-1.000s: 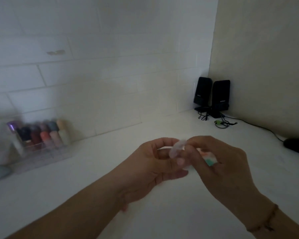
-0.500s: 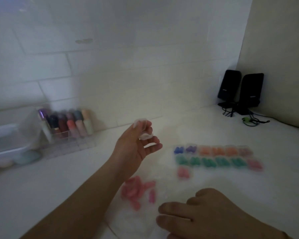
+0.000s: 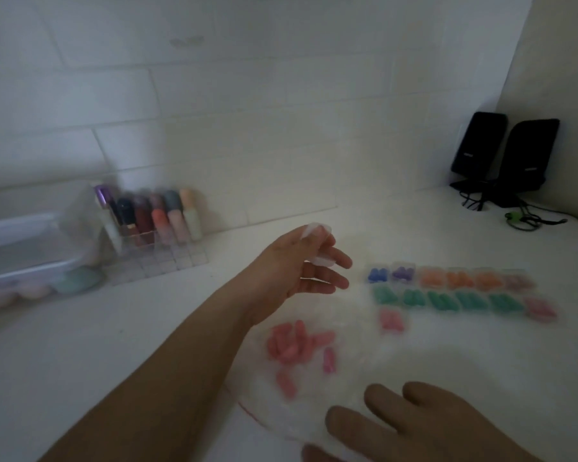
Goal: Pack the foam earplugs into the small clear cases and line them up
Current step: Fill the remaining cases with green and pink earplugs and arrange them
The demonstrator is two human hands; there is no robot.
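Above the white counter [image 3: 121,328], your left hand [image 3: 291,268] pinches an open clear case [image 3: 317,243] in its fingertips; your right hand [image 3: 411,425] lies flat with fingers straight, holding nothing. Loose pink earplugs [image 3: 292,341] lie between both hands, with filled cases [image 3: 454,291] lined up just beyond. Foam is probably light and squashy: take each plug at mid-length. Motion blur hides the case's hinge, and the frame crops your right hand.
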